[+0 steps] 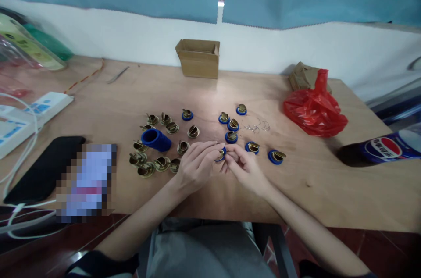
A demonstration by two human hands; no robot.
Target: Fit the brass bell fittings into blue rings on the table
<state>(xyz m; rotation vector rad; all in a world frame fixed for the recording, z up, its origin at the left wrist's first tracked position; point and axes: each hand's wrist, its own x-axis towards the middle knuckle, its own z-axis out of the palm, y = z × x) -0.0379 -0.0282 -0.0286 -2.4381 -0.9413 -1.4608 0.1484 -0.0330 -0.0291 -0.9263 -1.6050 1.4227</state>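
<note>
My left hand [194,165] and my right hand [242,165] meet over the wooden table [312,181], both pinching one small brass fitting with a blue ring [222,154]. Left of my hands lie several bare brass fittings [154,164] around a stack of blue rings [155,139] lying on its side. Beyond and to the right of my hands sit several brass fittings with blue rings on them [231,125]. A small heap of thin wire clips [256,126] lies just past those.
A small open cardboard box [198,57] stands at the back by the wall. A red plastic bag [314,109] and a brown paper bag [304,75] lie at the right rear. A cola bottle [384,148] lies at the right edge. A black phone [46,168] and white boxes [29,115] are on the left.
</note>
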